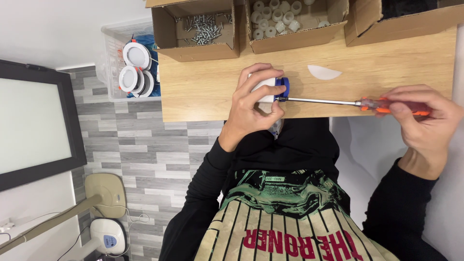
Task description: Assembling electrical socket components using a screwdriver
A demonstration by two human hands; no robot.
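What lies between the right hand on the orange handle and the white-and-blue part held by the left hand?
In the head view, only the screwdriver's metal shaft spans from the right hand to the white-and-blue part gripped by the left hand, above bare wooden tabletop.

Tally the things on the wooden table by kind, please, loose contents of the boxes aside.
Cardboard boxes: 3
Screwdriver: 1
White-and-blue part in left hand: 1
Flat white piece: 1
Total: 6

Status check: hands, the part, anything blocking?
Left hand grips white-and-blue part on wooden table. Right hand holds screwdriver, tip at part. Nothing between them.
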